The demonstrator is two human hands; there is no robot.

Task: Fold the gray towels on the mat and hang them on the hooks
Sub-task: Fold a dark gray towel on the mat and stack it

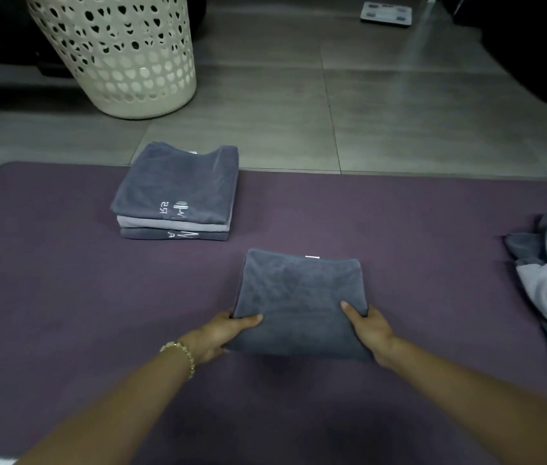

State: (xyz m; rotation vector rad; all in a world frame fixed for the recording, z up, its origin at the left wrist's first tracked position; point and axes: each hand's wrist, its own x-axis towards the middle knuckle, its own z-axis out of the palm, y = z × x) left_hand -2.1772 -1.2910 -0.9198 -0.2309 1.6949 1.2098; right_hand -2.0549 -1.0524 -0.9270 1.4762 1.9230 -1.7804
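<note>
Gray folded towel — soft, light.
Your left hand and right hand pinch its 2 near corners; lift there.

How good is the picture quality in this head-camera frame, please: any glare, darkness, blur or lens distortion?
In the head view the light is dim and detail soft; a pale glare streak crosses the floor tiles beside the bathroom scale; the top corners go black; the wide lens seems to tilt the laundry basket outward; the embroidery on the stacked towels is unreadable.
</note>
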